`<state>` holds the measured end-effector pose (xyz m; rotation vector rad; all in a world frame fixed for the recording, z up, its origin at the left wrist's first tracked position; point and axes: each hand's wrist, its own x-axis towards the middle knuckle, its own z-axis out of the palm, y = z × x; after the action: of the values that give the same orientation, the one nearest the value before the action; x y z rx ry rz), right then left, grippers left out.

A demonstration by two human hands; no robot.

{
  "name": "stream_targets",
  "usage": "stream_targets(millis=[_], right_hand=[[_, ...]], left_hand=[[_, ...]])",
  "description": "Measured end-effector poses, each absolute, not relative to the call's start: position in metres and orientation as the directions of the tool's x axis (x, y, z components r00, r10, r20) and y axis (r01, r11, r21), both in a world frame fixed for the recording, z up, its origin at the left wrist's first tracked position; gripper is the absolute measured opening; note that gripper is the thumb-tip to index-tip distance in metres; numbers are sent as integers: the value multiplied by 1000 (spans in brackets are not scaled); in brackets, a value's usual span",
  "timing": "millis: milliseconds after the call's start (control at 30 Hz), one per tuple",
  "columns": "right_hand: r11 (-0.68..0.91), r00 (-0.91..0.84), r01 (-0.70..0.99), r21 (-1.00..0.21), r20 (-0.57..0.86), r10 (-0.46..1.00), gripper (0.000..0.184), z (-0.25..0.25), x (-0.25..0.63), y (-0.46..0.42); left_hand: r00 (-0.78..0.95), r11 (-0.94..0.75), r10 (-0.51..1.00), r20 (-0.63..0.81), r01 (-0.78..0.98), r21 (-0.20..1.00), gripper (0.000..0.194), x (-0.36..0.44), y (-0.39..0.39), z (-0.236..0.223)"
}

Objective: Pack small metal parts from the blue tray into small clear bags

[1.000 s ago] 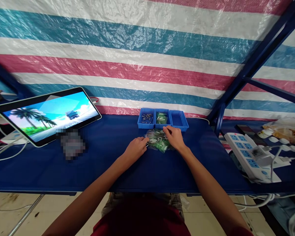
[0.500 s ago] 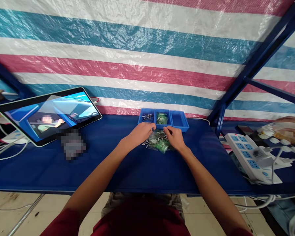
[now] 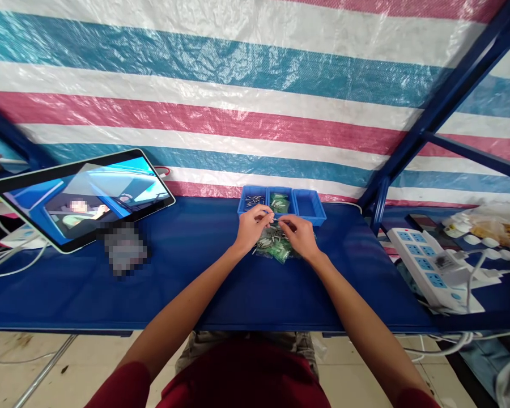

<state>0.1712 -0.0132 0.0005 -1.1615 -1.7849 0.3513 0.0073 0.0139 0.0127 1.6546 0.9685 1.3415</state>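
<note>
My left hand (image 3: 254,229) is closed in a pinch, its fingertips close to those of my right hand (image 3: 301,237), which pinches too. A small thin metallic piece (image 3: 275,220) shows between the fingertips; its exact kind is too small to make out. Below them on the table lies a pile of clear and green plastic packets (image 3: 279,251) mixed with loose slim metal pins (image 3: 258,247). Behind my left hand stands a blue bin (image 3: 241,198) of dark and silvery pins. The middle blue bin (image 3: 280,190) holds green and white pieces, and a third blue bin (image 3: 308,207) sits at its right.
A tablet (image 3: 80,198) showing a video leans at the left, with a blurred-out object (image 3: 125,249) before it. At the right are a white power strip (image 3: 425,263) with cables and a plastic bag (image 3: 493,221). A blue metal post (image 3: 380,207) rises beside the bins.
My left hand has lifted from the left side of the packet pile and moved right, up to my right hand's fingertips. My right hand has shifted only slightly. The tablet's picture has changed.
</note>
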Motion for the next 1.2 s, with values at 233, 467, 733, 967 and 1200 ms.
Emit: stream_targets(millis=[233,467,733,967,1200], right_hand=[[502,-76,540,-676,556,828,25,3,172,-14],[490,-114,553,-674,522,845,32,5,170,-17],[539,-141,548,-640,564,813,27,4,170,-16],[508,-140,547,-666,525,839,27,1,169,-14],[420,-24,616,-667,516,856,31,1,173,-13]], left_hand=[[193,-359,916,353,-4,933,24,6,11,10],[225,-317,922,314,-22,948,23,4,11,9],[136,-353,924,358,-54,934,26,9,5,10],[142,-428,893,428,-31,903,27,9,6,7],[223,-538,838,499,184,822,26,-1,8,12]])
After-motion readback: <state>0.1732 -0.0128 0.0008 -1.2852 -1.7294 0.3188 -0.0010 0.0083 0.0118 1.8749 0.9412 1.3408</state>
